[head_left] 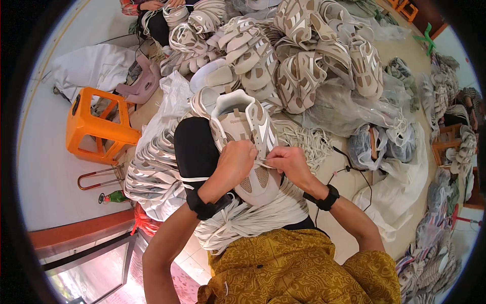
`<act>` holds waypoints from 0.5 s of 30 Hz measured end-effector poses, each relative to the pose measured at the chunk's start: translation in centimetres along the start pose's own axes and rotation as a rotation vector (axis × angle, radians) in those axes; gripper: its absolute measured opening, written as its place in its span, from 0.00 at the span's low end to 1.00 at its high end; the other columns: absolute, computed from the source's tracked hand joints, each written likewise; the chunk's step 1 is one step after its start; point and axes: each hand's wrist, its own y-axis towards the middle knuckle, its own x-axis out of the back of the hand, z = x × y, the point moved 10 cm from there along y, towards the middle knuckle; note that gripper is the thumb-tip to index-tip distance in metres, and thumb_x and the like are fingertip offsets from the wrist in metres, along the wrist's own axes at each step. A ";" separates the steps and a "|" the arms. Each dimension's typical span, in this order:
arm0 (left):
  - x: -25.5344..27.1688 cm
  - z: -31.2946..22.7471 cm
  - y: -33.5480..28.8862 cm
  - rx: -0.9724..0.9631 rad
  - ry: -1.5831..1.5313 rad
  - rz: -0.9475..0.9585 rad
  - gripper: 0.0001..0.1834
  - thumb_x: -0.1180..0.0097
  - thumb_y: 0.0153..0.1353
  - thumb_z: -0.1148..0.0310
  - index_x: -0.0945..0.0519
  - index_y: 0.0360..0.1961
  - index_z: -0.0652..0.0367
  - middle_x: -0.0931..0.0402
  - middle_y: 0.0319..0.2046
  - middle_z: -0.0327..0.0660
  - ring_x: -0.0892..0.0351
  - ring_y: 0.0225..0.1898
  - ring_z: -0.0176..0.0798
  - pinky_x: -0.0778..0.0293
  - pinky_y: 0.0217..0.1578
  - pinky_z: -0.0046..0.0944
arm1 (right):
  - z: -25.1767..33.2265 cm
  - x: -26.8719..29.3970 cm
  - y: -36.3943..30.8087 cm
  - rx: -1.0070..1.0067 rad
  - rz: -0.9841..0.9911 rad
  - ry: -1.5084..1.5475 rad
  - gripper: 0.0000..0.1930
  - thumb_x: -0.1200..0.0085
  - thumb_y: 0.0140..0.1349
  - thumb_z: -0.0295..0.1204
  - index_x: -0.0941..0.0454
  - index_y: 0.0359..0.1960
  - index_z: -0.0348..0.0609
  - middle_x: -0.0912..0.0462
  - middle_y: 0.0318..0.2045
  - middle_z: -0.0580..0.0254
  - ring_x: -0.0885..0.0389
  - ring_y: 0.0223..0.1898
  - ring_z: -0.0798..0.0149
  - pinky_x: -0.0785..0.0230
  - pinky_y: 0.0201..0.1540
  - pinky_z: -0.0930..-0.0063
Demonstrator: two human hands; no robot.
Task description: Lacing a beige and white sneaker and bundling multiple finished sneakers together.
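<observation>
Where my left hand (237, 161) bends over the eyelets of a beige-and-white shoe upper (259, 191), its back covers most of the fingertips, so I cannot tell whether they grip anything. Just beside it, my right hand (291, 161) pinches a white lace (261, 163) between thumb and forefinger, the other fingers curled partly out of sight. The shoe upper lies beneath both hands, toe toward me, its middle hidden by them. Nearer me than the hands, a bundle of white laces (248, 230) runs partly under the toe. Left of my left hand, my black-clad knee (191, 139) covers part of some stacked uppers (144, 172). Beyond both hands, a heap of uppers (304, 81) is cut off above, as is a co-worker (154, 25).
</observation>
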 end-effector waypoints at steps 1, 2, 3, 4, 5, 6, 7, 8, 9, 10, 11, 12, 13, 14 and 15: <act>0.3 -0.3 0.0 -0.062 0.063 -0.052 0.14 0.56 0.52 0.69 0.27 0.19 0.69 0.29 0.18 0.58 0.26 0.23 0.57 0.31 0.30 0.48 | -0.1 -0.2 0.1 0.000 0.000 0.001 0.04 0.48 0.46 0.24 0.24 0.21 0.34 0.25 0.14 0.66 0.34 0.16 0.78 0.42 0.18 0.85; 0.1 0.0 0.0 -0.061 0.064 -0.051 0.14 0.56 0.52 0.69 0.27 0.19 0.69 0.29 0.18 0.58 0.26 0.23 0.57 0.31 0.30 0.48 | 1.0 -0.1 0.1 0.140 -0.030 -0.118 0.05 0.48 0.44 0.26 0.24 0.20 0.36 0.26 0.13 0.62 0.30 0.15 0.71 0.39 0.19 0.80; 0.1 -0.1 -0.1 -0.044 0.067 -0.046 0.13 0.55 0.52 0.68 0.27 0.19 0.69 0.29 0.19 0.58 0.27 0.26 0.59 0.31 0.32 0.49 | 2.1 -0.1 -0.1 0.279 -0.064 -0.240 0.06 0.47 0.43 0.29 0.24 0.19 0.38 0.27 0.12 0.57 0.27 0.14 0.63 0.37 0.19 0.75; 0.1 -0.1 0.0 -0.027 0.070 -0.042 0.12 0.55 0.51 0.68 0.26 0.20 0.68 0.28 0.21 0.59 0.28 0.29 0.60 0.32 0.33 0.50 | 2.1 0.0 0.0 0.277 -0.068 -0.241 0.06 0.47 0.43 0.29 0.24 0.19 0.38 0.27 0.12 0.57 0.27 0.14 0.63 0.37 0.19 0.75; -0.1 -0.2 0.1 -0.031 0.069 -0.038 0.12 0.55 0.51 0.68 0.26 0.20 0.68 0.28 0.21 0.59 0.28 0.29 0.60 0.32 0.33 0.50 | 2.1 0.1 0.1 0.274 -0.064 -0.257 0.06 0.48 0.42 0.29 0.25 0.18 0.38 0.26 0.14 0.55 0.27 0.16 0.59 0.36 0.20 0.73; -0.2 -0.2 0.1 -0.025 0.078 -0.043 0.12 0.55 0.51 0.69 0.26 0.20 0.68 0.28 0.21 0.58 0.28 0.28 0.60 0.32 0.33 0.50 | 2.1 0.0 0.3 0.273 -0.057 -0.270 0.06 0.49 0.42 0.29 0.25 0.17 0.38 0.25 0.15 0.53 0.26 0.17 0.55 0.35 0.21 0.70; -0.2 -0.1 0.1 -0.020 0.088 -0.047 0.11 0.54 0.51 0.69 0.26 0.20 0.68 0.28 0.21 0.58 0.27 0.28 0.59 0.32 0.33 0.50 | 2.3 0.1 0.5 0.272 -0.058 -0.271 0.06 0.49 0.42 0.29 0.25 0.17 0.38 0.25 0.15 0.53 0.26 0.17 0.55 0.35 0.21 0.70; -0.4 -0.2 0.0 -0.021 0.087 -0.045 0.11 0.54 0.51 0.69 0.26 0.20 0.68 0.28 0.21 0.58 0.27 0.28 0.59 0.32 0.33 0.50 | 2.7 0.0 0.7 0.287 -0.042 -0.323 0.06 0.49 0.42 0.29 0.25 0.18 0.39 0.26 0.15 0.53 0.26 0.17 0.54 0.35 0.21 0.69; -0.3 -0.9 -0.1 -0.050 0.110 -0.061 0.11 0.54 0.51 0.69 0.26 0.20 0.68 0.28 0.20 0.58 0.28 0.28 0.60 0.32 0.33 0.51 | 3.1 -0.2 0.7 0.303 -0.028 -0.376 0.06 0.49 0.42 0.29 0.24 0.19 0.40 0.26 0.15 0.54 0.26 0.18 0.53 0.34 0.22 0.68; -0.3 -1.4 -0.2 -0.079 0.133 -0.077 0.11 0.54 0.51 0.69 0.27 0.21 0.67 0.28 0.20 0.59 0.28 0.29 0.60 0.32 0.33 0.51 | 3.2 -0.4 0.8 0.300 -0.031 -0.377 0.06 0.49 0.42 0.29 0.24 0.19 0.40 0.26 0.15 0.54 0.26 0.18 0.53 0.34 0.22 0.68; -0.6 -1.2 -0.2 -0.082 0.133 -0.074 0.11 0.54 0.51 0.69 0.27 0.21 0.67 0.28 0.20 0.59 0.28 0.29 0.60 0.32 0.33 0.51 | 4.6 -1.1 0.3 0.439 -0.069 -0.595 0.06 0.49 0.42 0.29 0.24 0.21 0.41 0.26 0.15 0.54 0.25 0.18 0.53 0.34 0.22 0.67; -0.5 -1.6 -0.2 -0.144 0.156 -0.121 0.11 0.56 0.53 0.70 0.28 0.20 0.67 0.30 0.15 0.50 0.29 0.19 0.48 0.33 0.22 0.42 | 5.7 -2.0 -0.3 0.578 -0.106 -0.814 0.06 0.49 0.43 0.30 0.24 0.22 0.42 0.27 0.16 0.54 0.25 0.18 0.53 0.34 0.22 0.67; -0.3 -2.1 -0.3 -0.205 0.178 -0.169 0.11 0.58 0.54 0.72 0.29 0.19 0.67 0.31 0.11 0.42 0.30 0.09 0.35 0.34 0.12 0.32 | 5.6 -2.1 -0.4 0.576 -0.108 -0.816 0.06 0.49 0.43 0.30 0.24 0.22 0.42 0.27 0.16 0.54 0.25 0.18 0.53 0.34 0.22 0.67; -0.3 -1.7 -0.3 -0.207 0.177 -0.168 0.11 0.58 0.54 0.72 0.29 0.19 0.67 0.31 0.11 0.42 0.30 0.09 0.35 0.34 0.12 0.32 | 5.7 -2.0 -0.9 0.603 -0.168 -0.828 0.06 0.48 0.42 0.30 0.24 0.22 0.42 0.27 0.15 0.55 0.26 0.18 0.53 0.33 0.23 0.67; -0.5 -1.2 -0.1 -0.128 0.003 -0.071 0.11 0.58 0.54 0.73 0.29 0.20 0.67 0.31 0.11 0.42 0.30 0.09 0.35 0.34 0.12 0.32 | 5.7 -1.7 -1.3 0.629 -0.232 -0.840 0.06 0.48 0.42 0.29 0.25 0.22 0.42 0.27 0.15 0.55 0.26 0.19 0.53 0.33 0.23 0.68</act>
